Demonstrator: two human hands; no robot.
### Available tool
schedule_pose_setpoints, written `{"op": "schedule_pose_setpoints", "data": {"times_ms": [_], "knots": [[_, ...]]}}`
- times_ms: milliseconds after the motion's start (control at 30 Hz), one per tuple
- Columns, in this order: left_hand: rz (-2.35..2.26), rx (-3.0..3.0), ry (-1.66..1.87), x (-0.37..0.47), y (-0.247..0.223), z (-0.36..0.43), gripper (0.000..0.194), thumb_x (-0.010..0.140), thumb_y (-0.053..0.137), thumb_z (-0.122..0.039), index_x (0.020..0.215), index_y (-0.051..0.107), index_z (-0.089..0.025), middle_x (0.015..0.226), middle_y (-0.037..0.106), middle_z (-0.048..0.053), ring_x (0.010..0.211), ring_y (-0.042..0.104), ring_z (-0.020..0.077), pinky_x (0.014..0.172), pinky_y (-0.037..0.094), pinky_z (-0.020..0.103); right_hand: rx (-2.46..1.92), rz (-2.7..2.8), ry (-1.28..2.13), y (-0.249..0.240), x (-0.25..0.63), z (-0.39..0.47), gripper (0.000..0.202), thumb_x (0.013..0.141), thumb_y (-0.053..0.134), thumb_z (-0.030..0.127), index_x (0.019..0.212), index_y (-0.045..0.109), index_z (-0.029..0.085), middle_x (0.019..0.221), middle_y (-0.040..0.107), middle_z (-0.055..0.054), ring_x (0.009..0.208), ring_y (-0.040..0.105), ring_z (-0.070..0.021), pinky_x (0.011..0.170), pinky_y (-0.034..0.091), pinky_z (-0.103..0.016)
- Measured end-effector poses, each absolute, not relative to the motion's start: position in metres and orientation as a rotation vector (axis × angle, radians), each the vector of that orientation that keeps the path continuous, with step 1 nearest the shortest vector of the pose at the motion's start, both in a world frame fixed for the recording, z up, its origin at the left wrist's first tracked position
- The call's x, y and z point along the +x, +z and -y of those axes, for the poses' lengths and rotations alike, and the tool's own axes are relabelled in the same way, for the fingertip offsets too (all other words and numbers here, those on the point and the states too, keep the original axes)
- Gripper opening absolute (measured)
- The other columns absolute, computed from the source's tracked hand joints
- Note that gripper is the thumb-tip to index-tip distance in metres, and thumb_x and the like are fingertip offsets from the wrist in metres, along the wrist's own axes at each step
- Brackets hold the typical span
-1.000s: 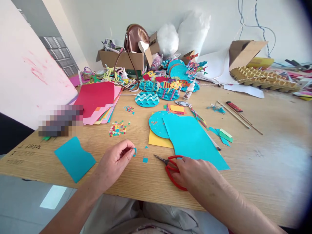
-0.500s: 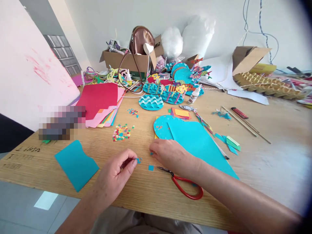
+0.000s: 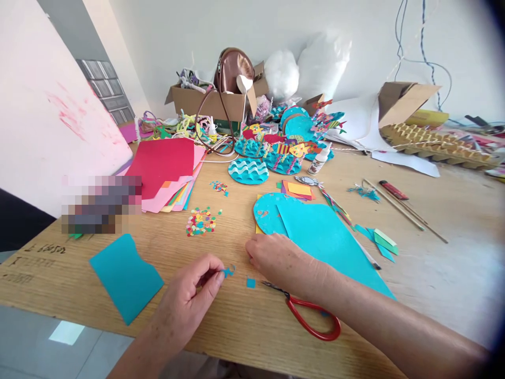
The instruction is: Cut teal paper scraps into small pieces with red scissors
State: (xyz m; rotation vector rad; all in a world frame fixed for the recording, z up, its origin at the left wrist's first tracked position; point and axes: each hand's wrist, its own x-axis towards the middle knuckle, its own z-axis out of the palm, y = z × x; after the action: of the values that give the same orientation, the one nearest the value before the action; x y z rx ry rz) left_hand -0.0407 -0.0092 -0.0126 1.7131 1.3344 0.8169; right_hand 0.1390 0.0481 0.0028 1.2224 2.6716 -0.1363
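Note:
My left hand (image 3: 197, 287) is closed, pinching a small blue paper cutout (image 3: 228, 272) between thumb and forefinger just over the table. My right hand (image 3: 272, 258) rests on the wood with its fingers curled together and the fingertips turned down. What those fingers hold, if anything, is hidden. Between the hands lies a small blue paper square (image 3: 251, 283). Red-handled scissors (image 3: 311, 316) lie beneath my right wrist, with the tips pointing toward the square. A large blue sheet (image 3: 331, 231) extends beyond my right forearm, partly over a decorated blue disc (image 3: 268, 210).
Left of my hands lies a blue paper piece (image 3: 126, 279) with a curved cut edge. Colourful paper dots (image 3: 202, 221) form a pile beyond. Further back are a coloured paper stack (image 3: 165, 163), a wavy blue disc (image 3: 248, 172), a glue bottle (image 3: 319, 159) and a utility knife (image 3: 393, 190).
The view has tilted, so the table things sit slightly lower. My left hand keeps its pinch on the cutout. A blue bit at my right fingertips no longer shows.

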Motion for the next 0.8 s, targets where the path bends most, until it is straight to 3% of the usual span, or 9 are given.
{"op": "schedule_pose_setpoints", "data": {"times_ms": [333,433,600,800], "knots": [[-1.352,1.661,0.840,-0.044,-0.017,0.009,0.021,0.084,0.045,-0.032,0.069,0.054,-0.021,0.058,0.047,-0.003,0.055,0.046,0.0140,0.053,0.037,0.022,1.372,-2.669,-0.397,0.025,0.131,-0.094,0.016,0.083,0.053,0.011,0.083,0.068,0.014,0.083,0.072,-0.006,0.080,0.066,-0.0186,0.066,0.048,-0.026],[-1.326,1.632,0.849,-0.043,-0.023,0.011,0.021,0.084,0.044,-0.031,0.070,0.055,-0.021,0.058,0.047,-0.003,0.055,0.045,0.0137,0.053,0.037,0.022,1.390,-2.617,-0.559,0.032,0.123,-0.126,0.014,0.090,0.053,0.022,0.092,0.064,0.013,0.083,0.068,-0.002,0.072,0.064,-0.0132,0.065,0.052,-0.028],[-1.296,1.576,0.872,-0.040,-0.026,0.012,0.019,0.084,0.045,-0.031,0.071,0.054,-0.021,0.059,0.045,-0.004,0.056,0.044,0.0132,0.053,0.036,0.021,1.454,-2.545,-0.621,0.022,0.104,-0.178,0.026,0.090,0.055,0.030,0.111,0.057,0.015,0.108,0.061,-0.006,0.088,0.062,-0.0183,0.074,0.053,-0.037],[-1.260,1.552,0.866,-0.039,-0.026,0.011,0.019,0.084,0.046,-0.029,0.069,0.054,-0.021,0.059,0.045,-0.003,0.056,0.043,0.0132,0.053,0.036,0.021,1.500,-2.511,-0.540,0.008,0.088,-0.210,0.028,0.090,0.055,0.030,0.115,0.056,0.016,0.116,0.058,-0.007,0.095,0.060,-0.0206,0.079,0.051,-0.040]]}}
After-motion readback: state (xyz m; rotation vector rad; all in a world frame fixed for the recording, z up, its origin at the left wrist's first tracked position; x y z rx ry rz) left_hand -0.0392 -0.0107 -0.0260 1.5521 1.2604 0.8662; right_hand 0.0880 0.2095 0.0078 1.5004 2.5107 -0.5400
